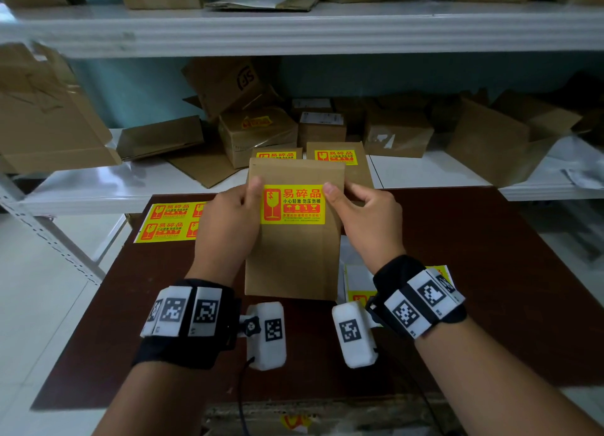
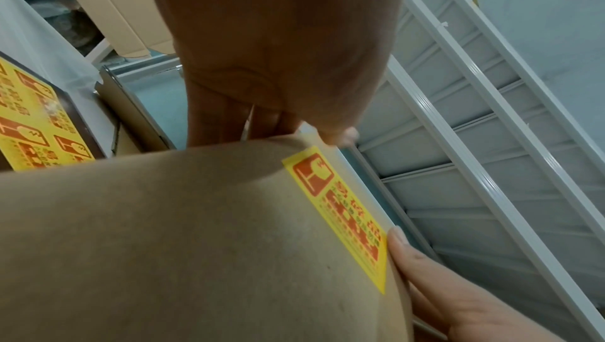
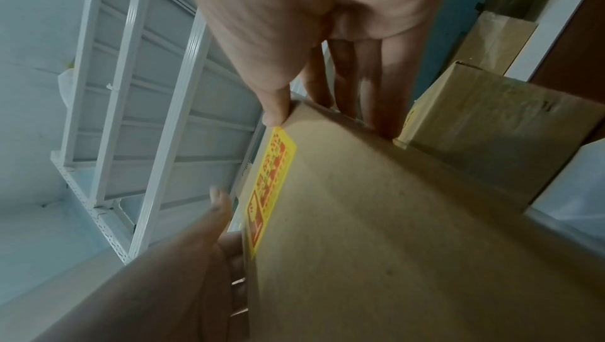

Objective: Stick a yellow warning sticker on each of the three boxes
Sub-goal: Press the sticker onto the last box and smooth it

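Observation:
I hold a flat brown cardboard box (image 1: 291,262) (image 2: 180,244) (image 3: 392,244) tilted up off the dark table. A yellow warning sticker (image 1: 294,205) (image 2: 340,215) (image 3: 271,184) lies on its upper face. My left hand (image 1: 228,219) (image 2: 271,50) grips the box's left edge, thumb at the sticker's top left corner. My right hand (image 1: 362,216) (image 3: 311,24) grips the right edge, thumb at the top right corner. Fingers of both hands reach behind the box. Behind it stand two more boxes, one (image 1: 276,154) and another (image 1: 340,161), each bearing a yellow sticker.
A sheet of yellow stickers (image 1: 170,221) lies at the table's far left corner, and another sheet (image 1: 358,285) lies under my right wrist. The brown table (image 1: 490,288) meets a white shelf (image 1: 425,174) crowded with cardboard boxes.

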Tool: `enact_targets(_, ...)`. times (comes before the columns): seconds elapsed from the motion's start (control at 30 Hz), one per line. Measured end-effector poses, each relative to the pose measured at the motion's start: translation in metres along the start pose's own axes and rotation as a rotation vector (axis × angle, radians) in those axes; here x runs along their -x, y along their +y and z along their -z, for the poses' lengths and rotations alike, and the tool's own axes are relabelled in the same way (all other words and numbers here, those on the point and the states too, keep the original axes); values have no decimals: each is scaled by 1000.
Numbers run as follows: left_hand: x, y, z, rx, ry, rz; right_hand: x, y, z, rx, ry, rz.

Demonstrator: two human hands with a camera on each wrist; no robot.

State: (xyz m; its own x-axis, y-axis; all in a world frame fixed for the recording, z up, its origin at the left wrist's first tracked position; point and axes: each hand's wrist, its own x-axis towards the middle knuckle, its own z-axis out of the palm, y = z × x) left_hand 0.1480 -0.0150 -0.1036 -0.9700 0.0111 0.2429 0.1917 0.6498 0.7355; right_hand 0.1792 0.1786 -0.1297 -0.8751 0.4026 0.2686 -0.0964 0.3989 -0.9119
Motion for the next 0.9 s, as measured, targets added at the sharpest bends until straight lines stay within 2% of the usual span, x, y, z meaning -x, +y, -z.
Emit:
enact_targets(0.07, 1, -3, -3, -48, -53, -44, 0, 0, 0, 6, 11, 4)
enact_targets(0.37, 0, -6, -8, -81, 5, -82, -3, 0, 3, 104, 17, 8)
enact_targets(0.5, 2, 0, -3, 3, 11, -56, 0, -5, 4, 133, -6, -17)
enact_targets(0.57, 5, 5, -3, 30, 13, -90, 2, -8, 1, 146, -29, -3)
enact_targets(0.77, 7, 6, -9, -84, 46, -137, 5, -3, -10, 298, 18, 70)
enact_targets(0.9, 5, 3, -8, -100, 56, -167, 1, 4, -11, 276, -42, 56)
